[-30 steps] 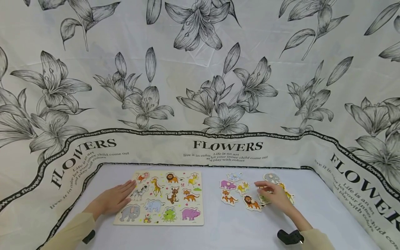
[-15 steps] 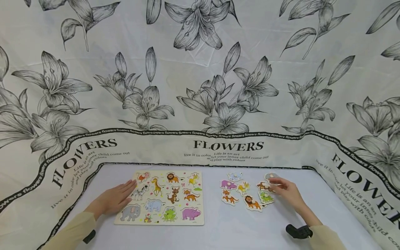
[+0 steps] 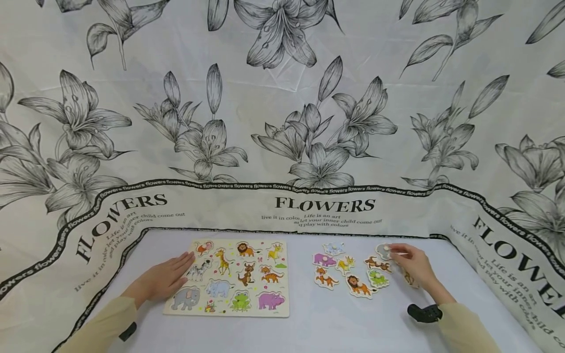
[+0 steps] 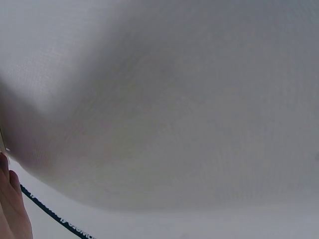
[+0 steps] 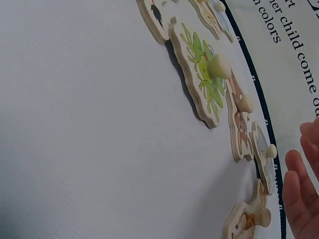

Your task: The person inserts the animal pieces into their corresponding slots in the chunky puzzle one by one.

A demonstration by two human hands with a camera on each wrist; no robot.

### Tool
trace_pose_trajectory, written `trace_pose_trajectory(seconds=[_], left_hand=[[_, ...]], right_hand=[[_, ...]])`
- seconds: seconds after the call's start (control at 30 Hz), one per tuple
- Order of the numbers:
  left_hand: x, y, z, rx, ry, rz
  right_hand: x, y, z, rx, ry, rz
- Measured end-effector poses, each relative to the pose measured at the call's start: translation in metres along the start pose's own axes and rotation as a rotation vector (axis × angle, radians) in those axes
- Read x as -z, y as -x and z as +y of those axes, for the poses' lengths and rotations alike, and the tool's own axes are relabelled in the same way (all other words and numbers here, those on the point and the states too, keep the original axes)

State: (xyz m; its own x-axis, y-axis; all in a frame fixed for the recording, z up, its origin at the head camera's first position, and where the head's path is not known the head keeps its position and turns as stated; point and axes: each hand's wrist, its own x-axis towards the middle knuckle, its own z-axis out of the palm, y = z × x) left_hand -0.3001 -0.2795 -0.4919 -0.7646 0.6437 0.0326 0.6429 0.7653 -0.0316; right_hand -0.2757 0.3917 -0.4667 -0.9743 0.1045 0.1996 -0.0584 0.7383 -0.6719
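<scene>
Lying near the far edge of the table, short of its far right corner, the grey elephant piece sits just left of the right hand. Its long axis seems to run roughly along that edge, though the fingers overlap its right end in the head view. The right hand's grip looks loosely spread and holds nothing: the right wrist view shows the piece's knob free, so a pinch would turn on bringing fingers to either side of it. The kangaroo piece lies just nearer the table's front edge. The left hand, well apart, rests straight-fingered on the left edge of the puzzle board.
</scene>
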Motion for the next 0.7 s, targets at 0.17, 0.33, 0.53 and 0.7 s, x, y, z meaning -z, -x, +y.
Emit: trace_pose_trajectory(seconds=[0.17,0.33,0.53,0.7], left_hand=[[0.0,0.0,0.0,0.003,-0.001,-0.001],[0.002,0.0,0.001,0.01,0.0,-0.002],[0.003,0.0,0.002,0.018,0.011,0.0],[0.002,0.0,0.002,0.013,0.016,0.004]], right_hand=[[0.001,-0.01,0.007,-0.027,0.029,-0.003],[0.003,-0.018,0.012,-0.057,0.044,-0.021],[0.002,-0.027,0.013,-0.059,0.066,-0.034],[-0.002,-0.033,0.017,-0.07,0.06,-0.048]])
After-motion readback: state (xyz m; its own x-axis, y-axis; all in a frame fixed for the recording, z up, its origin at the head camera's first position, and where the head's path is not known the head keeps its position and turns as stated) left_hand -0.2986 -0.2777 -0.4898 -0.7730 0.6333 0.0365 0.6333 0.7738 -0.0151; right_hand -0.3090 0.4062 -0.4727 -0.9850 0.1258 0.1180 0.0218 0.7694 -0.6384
